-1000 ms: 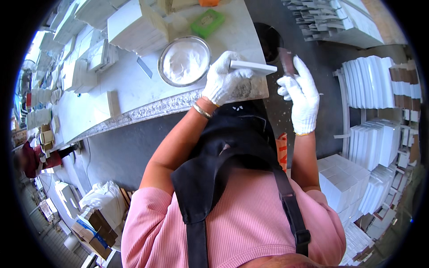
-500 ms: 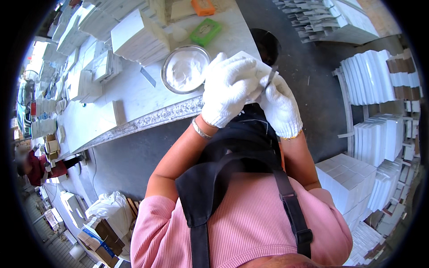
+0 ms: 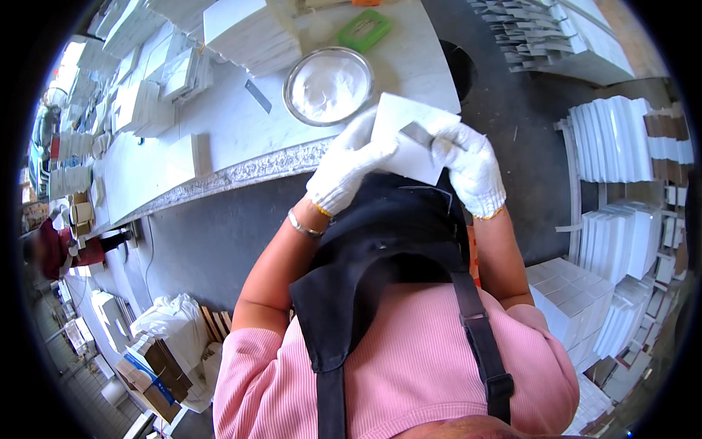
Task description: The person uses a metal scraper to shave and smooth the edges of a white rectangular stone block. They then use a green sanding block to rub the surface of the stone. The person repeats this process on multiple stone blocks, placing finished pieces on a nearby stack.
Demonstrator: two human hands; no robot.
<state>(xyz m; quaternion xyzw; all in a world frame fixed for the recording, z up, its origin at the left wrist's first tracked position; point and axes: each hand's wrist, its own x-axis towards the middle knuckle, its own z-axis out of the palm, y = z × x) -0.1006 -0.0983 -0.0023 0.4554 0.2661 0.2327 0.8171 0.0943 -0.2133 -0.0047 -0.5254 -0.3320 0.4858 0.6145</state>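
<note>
Both my hands wear white knit gloves. My left hand is closed on the left edge of a square white tile, holding its flat face up just off the table's front edge. My right hand pinches a small flat grey scraper whose blade lies over the tile's face; whether the blade touches it I cannot tell. Beyond the tile, on the table, sits a round metal bowl of white paste. A second thin metal blade lies left of the bowl.
Stacked white tiles stand on the marble-topped table behind the bowl. A green block-like item lies farther back. More tile stacks fill the right side. At far left is another person in dark red.
The tile has turned from nearly edge-on to face up, and the scraper now lies across it. My left hand has shifted down and left, and my view has moved slightly.
</note>
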